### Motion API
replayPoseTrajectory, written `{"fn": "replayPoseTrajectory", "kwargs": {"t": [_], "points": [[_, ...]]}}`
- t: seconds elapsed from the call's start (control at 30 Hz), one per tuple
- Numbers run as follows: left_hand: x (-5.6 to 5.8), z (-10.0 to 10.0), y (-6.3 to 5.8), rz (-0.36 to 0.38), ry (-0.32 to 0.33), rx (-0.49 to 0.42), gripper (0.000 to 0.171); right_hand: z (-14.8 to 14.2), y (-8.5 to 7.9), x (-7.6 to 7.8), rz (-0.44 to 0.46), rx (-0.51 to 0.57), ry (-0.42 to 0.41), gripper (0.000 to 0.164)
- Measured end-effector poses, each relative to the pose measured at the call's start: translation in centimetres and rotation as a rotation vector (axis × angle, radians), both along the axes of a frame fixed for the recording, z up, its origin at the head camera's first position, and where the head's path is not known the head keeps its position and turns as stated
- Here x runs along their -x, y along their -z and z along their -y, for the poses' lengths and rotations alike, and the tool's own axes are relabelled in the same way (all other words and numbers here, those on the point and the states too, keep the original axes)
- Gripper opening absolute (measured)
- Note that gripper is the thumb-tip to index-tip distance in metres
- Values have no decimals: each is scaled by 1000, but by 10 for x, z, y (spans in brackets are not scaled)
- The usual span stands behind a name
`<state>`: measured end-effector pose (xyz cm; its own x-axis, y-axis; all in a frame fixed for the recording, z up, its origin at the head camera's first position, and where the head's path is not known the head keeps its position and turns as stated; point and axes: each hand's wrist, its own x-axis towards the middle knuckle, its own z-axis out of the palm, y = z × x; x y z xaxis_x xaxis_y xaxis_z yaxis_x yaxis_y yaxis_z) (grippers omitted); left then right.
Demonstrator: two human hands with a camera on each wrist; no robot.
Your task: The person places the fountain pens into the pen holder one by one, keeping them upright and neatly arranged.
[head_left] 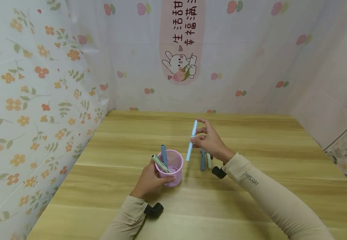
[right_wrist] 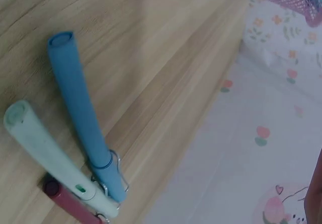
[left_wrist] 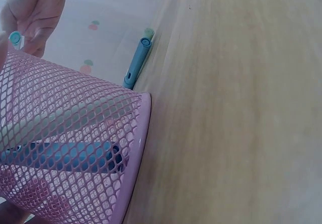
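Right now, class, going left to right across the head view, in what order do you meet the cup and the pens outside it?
Pink mesh cup → light blue pen in the right hand → darker blue pen → pale green pen. The dark red pen is too hidden there to place.

Pink cup (left_wrist: 141, 138) cut off in both wrist views; red pen (right_wrist: 70, 204) cropped at bottom (right wrist)
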<state>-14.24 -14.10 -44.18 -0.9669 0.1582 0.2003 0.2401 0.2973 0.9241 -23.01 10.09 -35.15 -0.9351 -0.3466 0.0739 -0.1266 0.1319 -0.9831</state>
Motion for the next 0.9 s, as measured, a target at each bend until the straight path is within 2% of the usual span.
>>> {"fn": "replayPoseTrajectory", "kwargs": {"t": [0.03,0.23,0.27,0.53,0.8,0.9], "points": [[-2,-1,-5,8,-1,2,86,1,-1,0,-2,-5,3,79],[-1,-1,-4,-14,-4,26,89,7,-2,-5,-38,-17,18,79],[1,0,1,-23,-6,28,91,8,-1,-6,-45,-13,17,79],[1,-1,1,-10,-16,32,93,16,1,-10,-99,45,49,80],[1,0,2,-11,-12,31,88,23,6,-16,-194,98,64,81],[1,0,2,-9,-8,20,87,25,9,-18,-244,84,63,81]]}}
